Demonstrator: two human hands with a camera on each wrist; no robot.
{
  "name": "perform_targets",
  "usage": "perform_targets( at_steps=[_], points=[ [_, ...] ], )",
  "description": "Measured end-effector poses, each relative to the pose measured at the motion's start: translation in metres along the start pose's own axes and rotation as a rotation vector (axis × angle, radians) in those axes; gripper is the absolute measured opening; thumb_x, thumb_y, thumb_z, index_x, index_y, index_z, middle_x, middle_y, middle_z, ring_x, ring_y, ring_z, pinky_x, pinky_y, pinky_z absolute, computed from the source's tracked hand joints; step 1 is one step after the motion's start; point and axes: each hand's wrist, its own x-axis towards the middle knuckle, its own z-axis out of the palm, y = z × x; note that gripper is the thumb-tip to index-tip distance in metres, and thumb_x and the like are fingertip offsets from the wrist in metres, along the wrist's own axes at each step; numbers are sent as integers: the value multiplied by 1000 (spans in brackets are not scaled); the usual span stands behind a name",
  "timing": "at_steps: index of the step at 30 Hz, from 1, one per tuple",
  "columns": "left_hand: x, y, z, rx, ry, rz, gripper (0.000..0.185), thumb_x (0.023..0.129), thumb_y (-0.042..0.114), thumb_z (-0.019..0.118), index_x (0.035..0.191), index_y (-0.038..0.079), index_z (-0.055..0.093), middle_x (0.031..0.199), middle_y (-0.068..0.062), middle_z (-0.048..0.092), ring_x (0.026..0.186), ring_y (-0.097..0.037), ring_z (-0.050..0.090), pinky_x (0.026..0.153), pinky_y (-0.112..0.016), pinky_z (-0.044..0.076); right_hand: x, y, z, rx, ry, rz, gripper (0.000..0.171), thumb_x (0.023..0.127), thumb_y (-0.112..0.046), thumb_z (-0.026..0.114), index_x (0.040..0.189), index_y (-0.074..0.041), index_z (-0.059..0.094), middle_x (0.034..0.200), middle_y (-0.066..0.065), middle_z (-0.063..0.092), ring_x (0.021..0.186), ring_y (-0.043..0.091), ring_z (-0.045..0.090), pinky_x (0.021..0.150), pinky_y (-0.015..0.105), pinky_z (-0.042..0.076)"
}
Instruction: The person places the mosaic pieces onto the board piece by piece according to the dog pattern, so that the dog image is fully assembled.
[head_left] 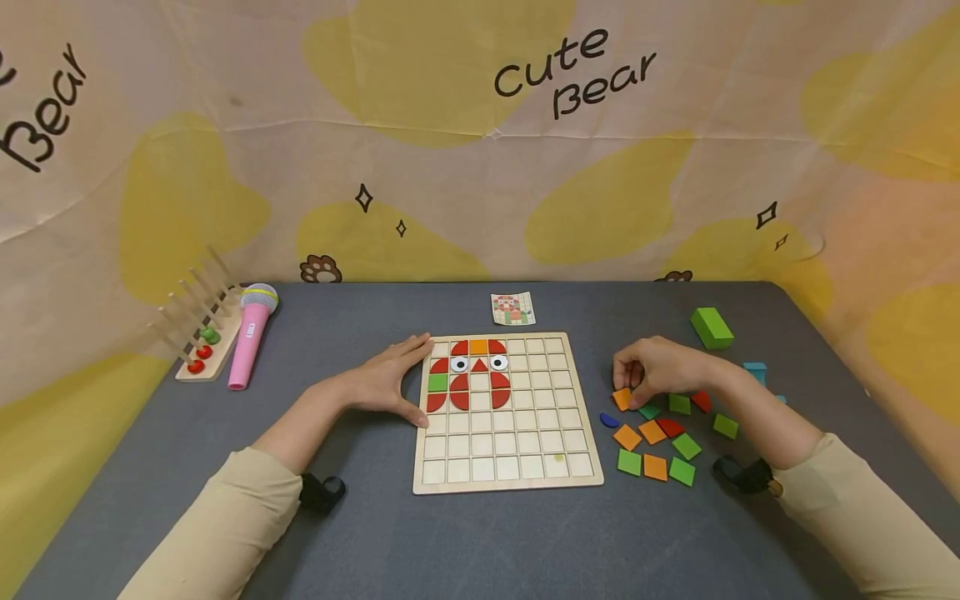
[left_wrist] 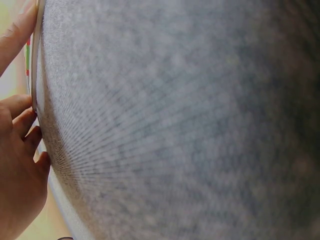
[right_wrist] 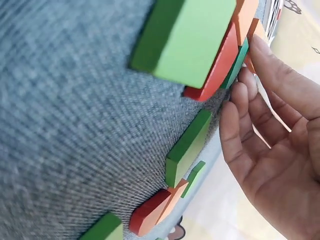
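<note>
A wooden grid board [head_left: 510, 450] lies on the grey table, with red, orange and green pieces and two eye pieces filling its upper left cells. My left hand [head_left: 397, 379] lies flat with straight fingers against the board's left edge [left_wrist: 35, 60], and its fingertips [left_wrist: 22, 117] meet that edge in the left wrist view. My right hand [head_left: 628, 390] curls over a pile of loose tiles right of the board. Its thumb and fingertips [right_wrist: 240, 75] pinch an orange square tile [head_left: 622, 399] [right_wrist: 246, 17] at the pile's left end. A green tile [right_wrist: 190, 35] lies close by.
Orange, green, red and blue loose tiles [head_left: 660, 442] are spread right of the board. A pattern card [head_left: 513, 308] lies behind it. A green block [head_left: 711, 327] and blue pieces [head_left: 754, 369] sit far right. A pink toy microphone [head_left: 251, 342] and a wooden peg rack [head_left: 198, 333] stand at left.
</note>
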Motion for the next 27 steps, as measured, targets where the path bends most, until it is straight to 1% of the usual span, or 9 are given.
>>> perform_targets(
  at_steps=[5, 8, 11, 15, 19, 27],
  points=[
    [-1, 0, 0, -2, -1, -6, 122, 69, 50, 86, 159, 7, 16, 169, -12, 9, 156, -38, 8, 123, -64, 14, 1, -5, -2, -14, 23, -2, 13, 81, -11, 79, 84, -11, 67, 81, 1, 68, 72, 13, 60, 65, 24, 53],
    [-1, 0, -1, -6, -1, -4, 123, 68, 50, 87, 159, 6, 16, 169, -13, 9, 156, -39, 8, 124, -64, 14, 2, -8, -5, -12, 47, -6, 10, 84, -10, 77, 84, -10, 67, 79, 1, 70, 71, 15, 62, 64, 24, 53],
    [-1, 0, 0, -7, 0, 4, 123, 68, 49, 87, 159, 6, 16, 169, -13, 9, 156, -39, 8, 124, -63, 13, 4, -12, -7, -4, 83, -18, 8, 85, -10, 75, 87, -10, 67, 79, 1, 70, 71, 15, 62, 63, 23, 52],
    [1, -2, 1, -1, 0, 7, 123, 68, 51, 86, 159, 7, 16, 169, -13, 9, 156, -38, 8, 123, -64, 14, 10, -19, -6, 0, 127, -37, 7, 88, -10, 72, 95, -10, 69, 80, 2, 69, 73, 16, 60, 65, 23, 51],
    [2, -3, 1, -5, -2, 6, 123, 68, 52, 86, 159, 8, 16, 169, -12, 8, 156, -37, 7, 124, -64, 13, 19, -32, -3, 5, 156, -57, 11, 89, -11, 72, 100, -10, 70, 81, 2, 69, 73, 15, 58, 66, 23, 51],
    [1, -2, 0, -11, -4, 5, 123, 68, 51, 86, 159, 8, 16, 169, -12, 8, 157, -37, 7, 125, -62, 12, 42, -67, 6, 46, 192, -84, 10, 88, -11, 72, 98, -13, 71, 83, 3, 68, 76, 17, 60, 69, 27, 52]
  ],
)
